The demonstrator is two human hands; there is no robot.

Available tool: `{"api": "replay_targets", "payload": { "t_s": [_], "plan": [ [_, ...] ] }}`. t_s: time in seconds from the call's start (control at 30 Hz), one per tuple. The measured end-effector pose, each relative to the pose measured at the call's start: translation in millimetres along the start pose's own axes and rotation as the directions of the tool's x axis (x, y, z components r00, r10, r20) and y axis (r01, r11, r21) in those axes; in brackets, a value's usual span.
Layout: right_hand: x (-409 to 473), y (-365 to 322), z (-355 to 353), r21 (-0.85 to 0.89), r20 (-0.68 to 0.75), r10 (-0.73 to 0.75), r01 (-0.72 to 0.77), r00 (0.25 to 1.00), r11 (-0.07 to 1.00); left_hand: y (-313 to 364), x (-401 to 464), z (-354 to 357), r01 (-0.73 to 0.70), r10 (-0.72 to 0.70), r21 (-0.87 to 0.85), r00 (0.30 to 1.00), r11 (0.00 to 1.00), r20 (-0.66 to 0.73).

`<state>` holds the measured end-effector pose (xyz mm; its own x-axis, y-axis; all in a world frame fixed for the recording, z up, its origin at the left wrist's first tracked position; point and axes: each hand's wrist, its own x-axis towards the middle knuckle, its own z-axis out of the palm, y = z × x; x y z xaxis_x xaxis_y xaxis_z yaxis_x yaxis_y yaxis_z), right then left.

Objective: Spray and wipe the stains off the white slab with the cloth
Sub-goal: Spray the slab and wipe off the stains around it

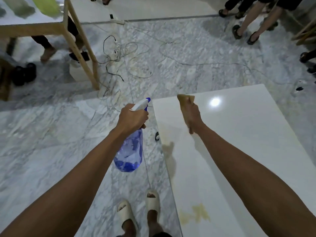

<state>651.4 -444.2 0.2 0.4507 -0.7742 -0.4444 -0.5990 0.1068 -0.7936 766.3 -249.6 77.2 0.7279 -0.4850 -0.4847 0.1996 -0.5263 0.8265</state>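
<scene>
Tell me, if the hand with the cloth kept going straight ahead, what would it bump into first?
Probably nothing. The right hand grips the cloth over the white slab; ahead lies bare slab, then its far edge and marble floor.

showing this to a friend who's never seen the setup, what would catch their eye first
Probably the two outstretched arms: the left hand grips a blue spray bottle hanging over the marble floor, and the right hand holds a tan cloth over the white slab. Next, the yellowish stain on the slab's near end, and the tangle of cables on the floor beyond.
</scene>
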Motion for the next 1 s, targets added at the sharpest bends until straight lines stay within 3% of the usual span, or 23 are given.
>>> {"api": "replay_targets", "payload": {
  "t_s": [0.07,0.13,0.2,0.27,0.33,0.37,0.43,0.53,0.63,1.0],
  "plan": [
    [25.6,-12.0,10.6,-0.094,0.079,-0.332,0.339,0.940,0.936,-2.6,5.4,-1.5,-0.002,0.002,0.019,1.000,1.000,-0.024],
    [60.3,-15.5,32.6,-0.188,0.198,-0.475,0.509,0.857,0.840,-10.0,14.4,-3.0,0.005,-0.004,0.022,0.999,1.000,-0.039],
    [92.4,-8.8,61.2,-0.392,0.321,-0.499,0.592,0.805,0.704,-21.9,25.0,-3.3,0.009,-0.008,0.024,0.999,1.000,-0.049],
    [114.3,16.0,92.1,-0.626,0.464,-0.444,0.638,0.767,0.449,-36.7,32.1,-2.9,0.023,-0.022,0.018,0.998,1.000,-0.065],
    [122.9,49.8,115.5,-0.754,0.535,-0.364,0.625,0.762,0.203,-52.6,38.4,-2.3,0.037,-0.036,0.015,0.997,0.999,-0.070],
    [124.5,64.3,121.4,-0.769,0.528,-0.370,0.615,0.764,0.174,-59.8,40.1,-1.5,0.048,-0.047,0.016,0.996,0.999,-0.072],
    [126.1,74.2,126.2,-0.770,0.498,-0.400,0.604,0.770,0.205,-72.9,44.2,-0.9,0.063,-0.062,0.013,0.995,0.998,-0.079],
    [130.3,72.7,126.6,-0.793,0.483,-0.446,0.592,0.753,0.141,-86.9,47.1,1.3,0.068,-0.067,0.012,0.994,0.998,-0.087],
    [130.4,72.3,129.3,-0.794,0.462,-0.472,0.587,0.751,0.157,-93.3,45.1,4.5,0.063,-0.061,0.019,0.995,0.998,-0.082],
    [128.9,72.6,126.2,-0.749,0.497,-0.496,0.641,0.712,0.170,-104.3,27.9,25.2,0.063,-0.059,0.072,0.997,0.995,-0.055]
  ]
}}
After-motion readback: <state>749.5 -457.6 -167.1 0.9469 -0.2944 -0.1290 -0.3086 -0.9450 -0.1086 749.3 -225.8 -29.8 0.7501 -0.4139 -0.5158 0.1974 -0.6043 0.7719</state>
